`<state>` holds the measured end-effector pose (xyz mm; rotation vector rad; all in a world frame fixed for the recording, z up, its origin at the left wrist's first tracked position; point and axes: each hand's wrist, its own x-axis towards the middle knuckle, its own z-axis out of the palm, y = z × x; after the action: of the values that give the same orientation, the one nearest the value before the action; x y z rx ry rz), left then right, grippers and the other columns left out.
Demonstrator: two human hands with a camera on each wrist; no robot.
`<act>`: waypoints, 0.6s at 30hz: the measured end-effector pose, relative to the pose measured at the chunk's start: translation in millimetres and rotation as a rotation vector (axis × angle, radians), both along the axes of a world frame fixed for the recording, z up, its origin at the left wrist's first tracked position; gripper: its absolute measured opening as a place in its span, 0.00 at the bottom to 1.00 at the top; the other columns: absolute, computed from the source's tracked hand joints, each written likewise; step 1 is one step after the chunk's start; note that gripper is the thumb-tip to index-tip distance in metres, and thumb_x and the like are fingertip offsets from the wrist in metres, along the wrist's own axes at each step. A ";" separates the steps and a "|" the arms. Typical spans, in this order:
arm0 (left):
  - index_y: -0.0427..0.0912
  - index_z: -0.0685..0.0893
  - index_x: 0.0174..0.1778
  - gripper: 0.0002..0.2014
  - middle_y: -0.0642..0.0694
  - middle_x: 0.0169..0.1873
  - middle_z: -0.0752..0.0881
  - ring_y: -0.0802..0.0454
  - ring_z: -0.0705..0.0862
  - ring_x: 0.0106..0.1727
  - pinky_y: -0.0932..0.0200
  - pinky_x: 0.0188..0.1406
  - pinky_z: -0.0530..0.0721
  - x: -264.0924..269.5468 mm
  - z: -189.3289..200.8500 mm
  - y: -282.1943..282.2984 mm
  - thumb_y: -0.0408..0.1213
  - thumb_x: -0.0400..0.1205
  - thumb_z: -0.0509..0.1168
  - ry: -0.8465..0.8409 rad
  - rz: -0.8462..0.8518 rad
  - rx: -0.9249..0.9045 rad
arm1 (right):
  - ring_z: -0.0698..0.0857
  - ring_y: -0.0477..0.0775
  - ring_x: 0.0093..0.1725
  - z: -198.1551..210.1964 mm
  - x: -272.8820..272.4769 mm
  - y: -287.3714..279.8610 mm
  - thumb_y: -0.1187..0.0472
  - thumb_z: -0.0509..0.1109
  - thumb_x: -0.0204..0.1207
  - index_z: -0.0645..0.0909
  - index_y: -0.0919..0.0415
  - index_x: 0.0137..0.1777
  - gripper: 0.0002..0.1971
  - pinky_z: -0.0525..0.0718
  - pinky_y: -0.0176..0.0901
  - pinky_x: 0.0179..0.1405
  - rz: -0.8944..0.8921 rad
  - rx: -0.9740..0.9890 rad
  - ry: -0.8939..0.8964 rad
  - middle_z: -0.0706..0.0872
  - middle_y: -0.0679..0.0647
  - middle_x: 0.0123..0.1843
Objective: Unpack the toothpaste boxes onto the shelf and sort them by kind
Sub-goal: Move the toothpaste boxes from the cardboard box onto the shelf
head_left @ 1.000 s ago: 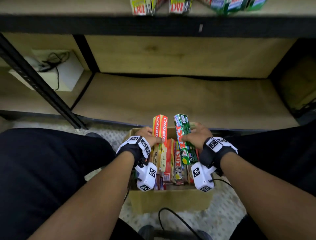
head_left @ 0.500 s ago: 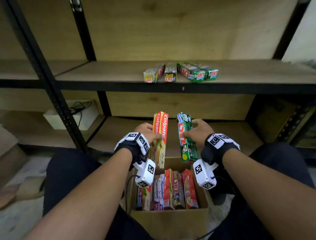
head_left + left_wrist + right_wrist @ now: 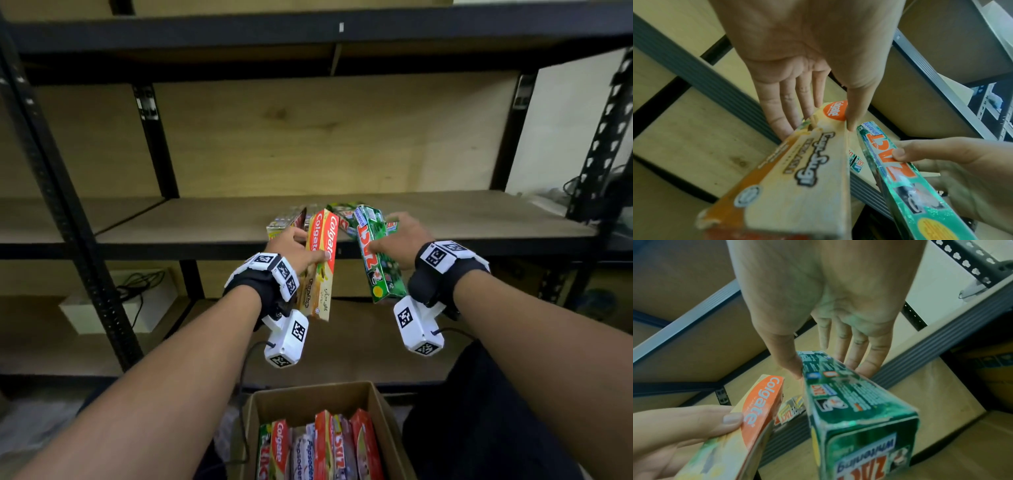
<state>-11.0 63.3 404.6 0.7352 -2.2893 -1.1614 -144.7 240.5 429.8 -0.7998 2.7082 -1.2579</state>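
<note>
My left hand (image 3: 296, 246) pinches a red and yellow Colgate box (image 3: 320, 263) between thumb and fingers, held up in front of the middle shelf (image 3: 479, 222). The same Colgate box (image 3: 797, 170) fills the left wrist view. My right hand (image 3: 397, 241) grips a green Zact box (image 3: 375, 253) just to the right, seen close as the green box (image 3: 849, 402) in the right wrist view. Several toothpaste boxes (image 3: 291, 219) lie on the shelf behind both held boxes. Below, the open cardboard carton (image 3: 260, 411) holds several more boxes (image 3: 322, 445) standing on end.
Black metal uprights (image 3: 68, 205) frame the shelving at left and right. A white box with cables (image 3: 137, 301) sits on the lower shelf at left. Bare wooden shelf board (image 3: 171, 226) stretches to either side of the boxes. My legs flank the carton.
Both hands have lifted their boxes out of the carton and up to the middle shelf. The head view has tilted up with them.
</note>
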 end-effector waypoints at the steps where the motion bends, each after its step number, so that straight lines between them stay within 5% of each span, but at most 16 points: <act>1: 0.52 0.77 0.61 0.30 0.51 0.48 0.86 0.51 0.89 0.45 0.47 0.47 0.91 -6.8 7.4 -1.3 0.52 0.67 0.80 0.002 -0.003 -0.024 | 0.84 0.47 0.39 7.5 -7.2 -1.3 0.54 0.80 0.68 0.72 0.51 0.72 0.33 0.82 0.40 0.31 0.002 0.013 0.026 0.82 0.47 0.43; 8: 0.49 0.78 0.62 0.25 0.46 0.51 0.88 0.49 0.89 0.47 0.47 0.49 0.90 -65.4 52.4 -23.8 0.51 0.72 0.76 -0.005 -0.024 -0.125 | 0.84 0.42 0.36 46.2 -69.9 -23.2 0.50 0.78 0.68 0.73 0.47 0.73 0.32 0.77 0.35 0.24 0.026 0.135 0.136 0.84 0.49 0.59; 15: 0.53 0.75 0.72 0.26 0.48 0.55 0.87 0.55 0.86 0.41 0.63 0.30 0.80 -126.9 77.1 -53.7 0.52 0.78 0.70 -0.132 -0.044 -0.247 | 0.87 0.50 0.33 60.2 -129.8 -43.7 0.55 0.78 0.69 0.74 0.45 0.70 0.29 0.85 0.40 0.26 0.009 0.156 0.129 0.87 0.50 0.50; 18: 0.52 0.72 0.78 0.27 0.47 0.65 0.83 0.48 0.87 0.54 0.57 0.50 0.85 -149.1 77.0 -61.9 0.49 0.82 0.67 -0.153 -0.066 -0.239 | 0.88 0.53 0.33 56.8 -153.6 -49.2 0.56 0.77 0.70 0.75 0.44 0.71 0.29 0.88 0.42 0.28 0.002 0.215 0.146 0.89 0.52 0.45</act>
<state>-160.1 1.3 481.6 0.6814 -2.5405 -0.8633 -298.3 191.3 486.6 -0.8999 2.8900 -0.9193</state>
